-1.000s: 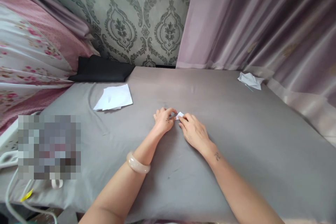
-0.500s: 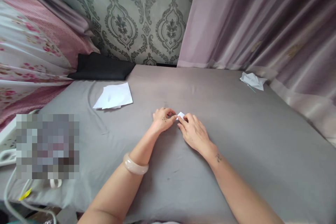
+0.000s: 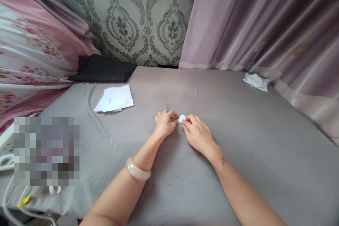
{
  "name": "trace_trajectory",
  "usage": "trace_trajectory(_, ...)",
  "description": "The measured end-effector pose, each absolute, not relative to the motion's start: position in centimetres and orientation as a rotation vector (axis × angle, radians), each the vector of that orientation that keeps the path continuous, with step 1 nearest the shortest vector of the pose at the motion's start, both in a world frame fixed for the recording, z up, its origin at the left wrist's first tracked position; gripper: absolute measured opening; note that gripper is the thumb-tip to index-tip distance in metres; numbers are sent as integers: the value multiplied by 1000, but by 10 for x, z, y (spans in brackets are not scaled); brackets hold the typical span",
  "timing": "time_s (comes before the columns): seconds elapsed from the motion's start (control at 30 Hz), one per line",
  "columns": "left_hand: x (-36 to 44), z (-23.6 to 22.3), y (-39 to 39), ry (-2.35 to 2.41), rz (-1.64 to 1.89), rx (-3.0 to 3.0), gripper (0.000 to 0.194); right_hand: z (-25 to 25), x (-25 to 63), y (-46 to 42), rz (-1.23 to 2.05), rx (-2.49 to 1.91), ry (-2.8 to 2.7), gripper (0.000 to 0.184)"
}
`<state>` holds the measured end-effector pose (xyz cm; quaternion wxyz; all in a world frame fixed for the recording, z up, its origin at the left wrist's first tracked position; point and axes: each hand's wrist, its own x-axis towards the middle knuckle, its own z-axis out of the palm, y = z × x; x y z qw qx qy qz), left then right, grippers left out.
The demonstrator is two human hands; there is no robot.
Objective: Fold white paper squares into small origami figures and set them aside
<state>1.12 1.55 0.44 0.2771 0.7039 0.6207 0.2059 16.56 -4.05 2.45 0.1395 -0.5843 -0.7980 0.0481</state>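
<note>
Between my hands, low on the grey cloth surface, is a small folded piece of white paper with a pointed top. My left hand, thumb and fingers bent inward, pinches its left edge. My right hand closes on its right side, thumb and forefinger at the paper and the other fingers curled alongside. The fingers hide both ends of the paper, so only its middle shows. A pale bangle sits on my left forearm.
White paper sheets lie to the left, near a folded black cloth. Crumpled white papers rest at the far right by the curtain. White cables and a power strip are at the left edge.
Slightly more of the folded paper shows between my fingers. Both hands stay on it, with only a small shift. The view has tilted a little.
</note>
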Motion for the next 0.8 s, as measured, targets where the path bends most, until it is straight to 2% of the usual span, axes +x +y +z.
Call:
trace_trajectory(0.17, 13, 3, 14, 1672, 578, 1893, 19, 13, 168, -30, 181, -1670, -2132, 32)
trace_trajectory(0.3, 13, 2, 15, 1668, 586, 1911, 21, 4, 174, -22, 251, -1752, -1943, 23)
trace_trajectory(0.47, 14, 4, 13, 1628, 574, 1948, 23, 1, 179, -22, 198, -1730, -2013, 27)
trace_trajectory(0.7, 16, 5, 13, 1419, 626, 2025, 31, -2, 179, -21, 526, -1576, -1818, 14)
trace_trajectory(0.8, 16, 5, 14, 1278, 697, 2006, 28, -1, 177, -19, 617, -1508, -1762, 13)
